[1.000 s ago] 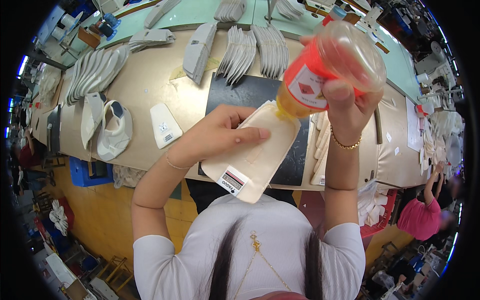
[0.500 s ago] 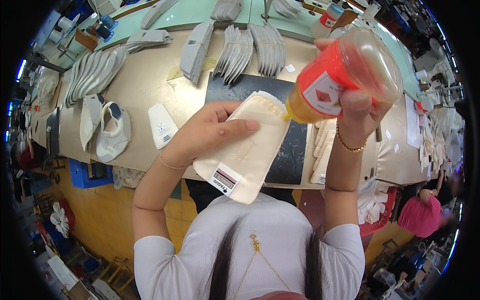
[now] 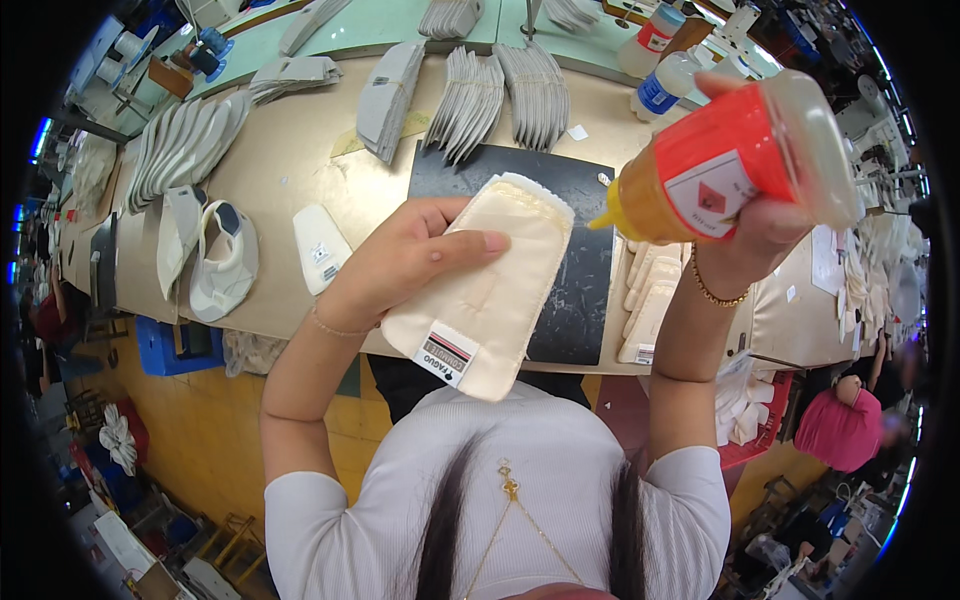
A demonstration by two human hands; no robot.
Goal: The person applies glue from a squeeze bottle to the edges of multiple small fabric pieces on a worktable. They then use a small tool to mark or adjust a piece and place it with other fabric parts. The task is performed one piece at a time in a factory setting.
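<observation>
My left hand [image 3: 412, 258] pinches a cream padded shoe tongue [image 3: 505, 300], its thumb lying on the upper face. A small striped label [image 3: 446, 353] is sewn near the tongue's lower end, and a wet-looking band runs along its far edge. My right hand [image 3: 762, 238] grips a squeeze bottle [image 3: 708, 190] of amber liquid, seemingly glue, tilted with its yellow nozzle toward the tongue. The nozzle tip is a little apart from the tongue's right edge. Beneath both is a black mat [image 3: 578, 290]. More cream tongues [image 3: 652, 300] lie stacked right of the mat.
Bundles of grey pieces [image 3: 465, 105] stand along the table's far side. White shoe uppers [image 3: 226, 265] and a row of white curved pieces [image 3: 190, 145] sit at left. Another tongue [image 3: 322, 248] lies near my left wrist. A blue-labelled bottle [image 3: 660, 90] stands far right.
The bottle in my right hand has moved right, so its nozzle has come away from the tongue's edge. My left hand and the tongue have shifted slightly up and left.
</observation>
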